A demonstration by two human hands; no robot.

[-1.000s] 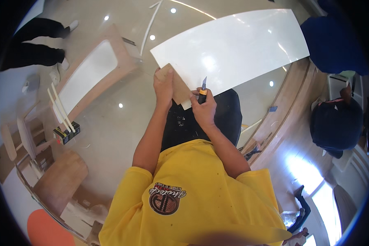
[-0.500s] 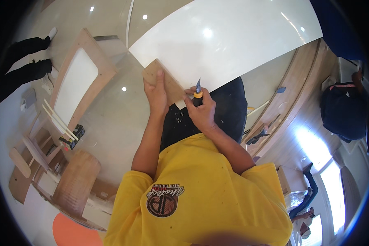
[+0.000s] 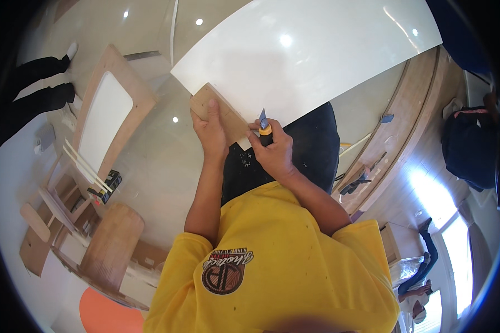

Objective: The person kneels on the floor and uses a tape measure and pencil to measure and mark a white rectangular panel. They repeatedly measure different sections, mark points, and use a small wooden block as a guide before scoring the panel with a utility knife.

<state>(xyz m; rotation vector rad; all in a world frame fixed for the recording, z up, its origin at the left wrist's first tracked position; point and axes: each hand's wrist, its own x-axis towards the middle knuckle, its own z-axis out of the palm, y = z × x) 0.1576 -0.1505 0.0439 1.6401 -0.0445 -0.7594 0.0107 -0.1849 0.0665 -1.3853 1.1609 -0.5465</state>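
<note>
A large glossy white sheet [image 3: 316,50] stretches from my lap toward the far right. Across its near left end lies a flat wooden block [image 3: 223,111]. My left hand [image 3: 210,132] grips this block by its left side, thumb on top and the other fingers out of sight beneath. In my right hand [image 3: 274,151] is a utility knife [image 3: 265,133] with a black and yellow handle, its pointed blade sticking up and away from me. The fingers of that hand also touch the block's right edge.
Left of me lies a curved wooden frame [image 3: 144,105] with a white inset, sticks and a small dark box [image 3: 108,186] by it. A long curved wooden piece [image 3: 397,125] bearing tools runs along the right. Other people's legs [image 3: 39,83] show at the far left.
The view has shifted slightly. Both hands keep their holds on the block and the knife, with little other movement.
</note>
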